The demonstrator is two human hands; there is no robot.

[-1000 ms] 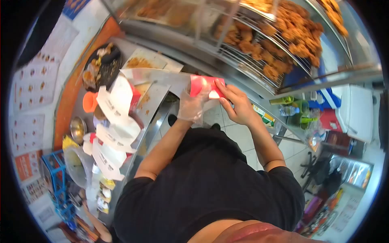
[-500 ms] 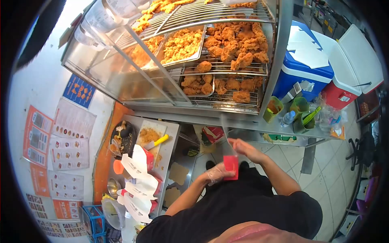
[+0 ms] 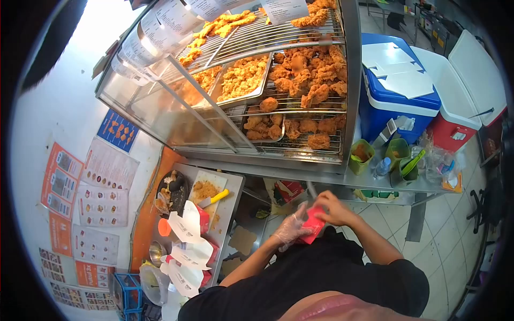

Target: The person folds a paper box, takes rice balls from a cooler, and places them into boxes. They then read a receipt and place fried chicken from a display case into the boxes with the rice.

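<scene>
My left hand point(image 3: 295, 229), in a clear plastic glove, is closed on a red carton point(image 3: 312, 223) in front of my body. My right hand point(image 3: 333, 208) is bare and holds the carton's upper right part with its fingers bent over it. Several open red boxes with white inner flaps point(image 3: 186, 252) stand in a row on the metal counter at the left. Near them a knife with a yellow handle point(image 3: 216, 197) rests on a crumb-covered board point(image 3: 202, 184).
A heated display case point(image 3: 251, 152) with fried chicken stands ahead. To its right are a blue cooler point(image 3: 399, 101), a red cooler point(image 3: 452, 134) and green containers point(image 3: 362, 158) on a metal shelf. A black tray point(image 3: 170, 195) sits at the counter's left edge.
My right hand has come down onto the carton, which is now tilted and shows a wider red face. The camera view has shifted slightly.
</scene>
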